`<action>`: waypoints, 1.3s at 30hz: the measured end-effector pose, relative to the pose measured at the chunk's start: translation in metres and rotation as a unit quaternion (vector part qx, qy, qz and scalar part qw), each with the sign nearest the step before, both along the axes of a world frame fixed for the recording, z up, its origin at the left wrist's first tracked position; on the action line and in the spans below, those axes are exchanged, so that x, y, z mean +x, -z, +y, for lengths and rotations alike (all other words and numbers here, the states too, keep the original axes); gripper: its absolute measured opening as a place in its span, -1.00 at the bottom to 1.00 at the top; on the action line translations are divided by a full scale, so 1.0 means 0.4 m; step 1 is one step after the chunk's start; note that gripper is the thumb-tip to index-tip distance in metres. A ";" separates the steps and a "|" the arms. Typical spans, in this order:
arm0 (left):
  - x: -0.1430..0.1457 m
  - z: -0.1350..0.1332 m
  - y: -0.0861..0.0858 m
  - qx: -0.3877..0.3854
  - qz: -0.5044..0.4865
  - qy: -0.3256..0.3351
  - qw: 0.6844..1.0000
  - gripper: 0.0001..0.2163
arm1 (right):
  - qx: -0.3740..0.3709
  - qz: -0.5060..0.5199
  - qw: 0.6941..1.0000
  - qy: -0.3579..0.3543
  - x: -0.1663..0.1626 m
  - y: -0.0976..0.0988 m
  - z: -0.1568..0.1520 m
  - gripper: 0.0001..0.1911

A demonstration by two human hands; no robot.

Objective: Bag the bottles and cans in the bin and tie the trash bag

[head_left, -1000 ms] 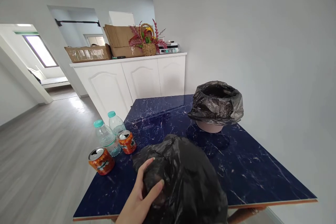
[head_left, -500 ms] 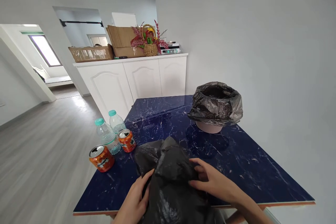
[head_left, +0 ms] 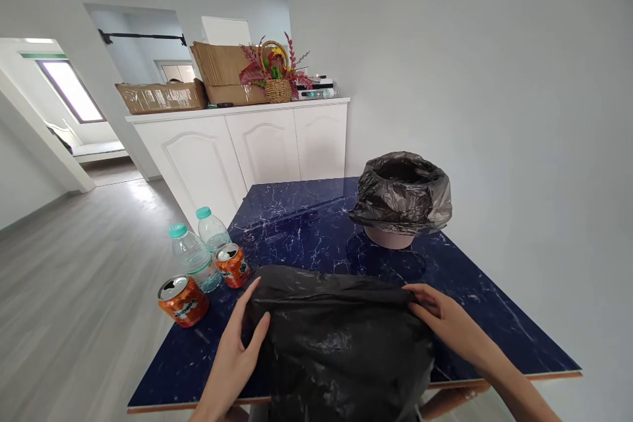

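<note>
A black plastic bag (head_left: 336, 343) lies spread wide across the near edge of the dark blue marble table (head_left: 306, 217). My left hand (head_left: 237, 349) grips the bag's left edge, thumb on top of the plastic. My right hand (head_left: 442, 320) pinches the bag's top right corner. The bag's top edge is pulled taut between the two hands. Its lower part hangs over the table's front edge.
A small pink bin lined with a black bag (head_left: 401, 196) stands at the table's far right. Two orange cans (head_left: 182, 301) (head_left: 232, 265) and two water bottles (head_left: 192, 262) (head_left: 211, 232) stand at the left edge. White cabinets (head_left: 247, 145) hold cardboard boxes and a flower basket (head_left: 277, 76).
The bag was bunched up under my left hand. My right hand came in and took hold, and both hands moved apart, stretching the bag out flat and wide.
</note>
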State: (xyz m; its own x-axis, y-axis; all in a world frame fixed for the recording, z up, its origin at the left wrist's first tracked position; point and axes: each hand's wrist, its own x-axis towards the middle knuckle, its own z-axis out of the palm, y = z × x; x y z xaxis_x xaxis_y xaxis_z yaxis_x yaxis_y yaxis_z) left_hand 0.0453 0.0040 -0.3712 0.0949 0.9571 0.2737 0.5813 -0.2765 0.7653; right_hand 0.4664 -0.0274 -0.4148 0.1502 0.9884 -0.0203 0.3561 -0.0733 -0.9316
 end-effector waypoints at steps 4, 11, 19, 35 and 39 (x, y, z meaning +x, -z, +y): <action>0.092 -0.031 -0.069 0.140 0.083 -0.098 0.982 -0.46 | 0.019 -0.015 0.998 0.049 -0.041 0.016 0.004 -0.56; 0.205 -0.071 -0.105 0.227 0.245 0.128 0.934 -0.35 | -0.009 0.012 0.997 0.070 -0.076 0.032 -0.012 -0.54; 0.168 0.114 0.093 0.056 0.345 0.204 0.915 -0.40 | -0.013 -0.033 0.999 0.021 -0.022 0.045 -0.070 -0.54; 0.197 0.156 0.055 0.051 0.338 0.320 0.884 -0.37 | 0.012 -0.008 0.994 0.104 -0.043 0.058 -0.005 -0.47; 0.123 0.259 0.029 0.113 0.344 0.252 0.898 -0.50 | 0.010 -0.025 0.996 0.087 -0.023 0.062 -0.006 -0.52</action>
State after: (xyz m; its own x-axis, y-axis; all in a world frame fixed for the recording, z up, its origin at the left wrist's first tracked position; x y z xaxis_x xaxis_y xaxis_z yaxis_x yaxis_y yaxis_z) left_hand 0.0944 0.1075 -0.3828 0.7204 0.6732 0.1666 0.6527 -0.7394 0.1651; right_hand 0.4573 -0.0298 -0.4397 0.3194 0.9476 0.0111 0.3859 -0.1194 -0.9148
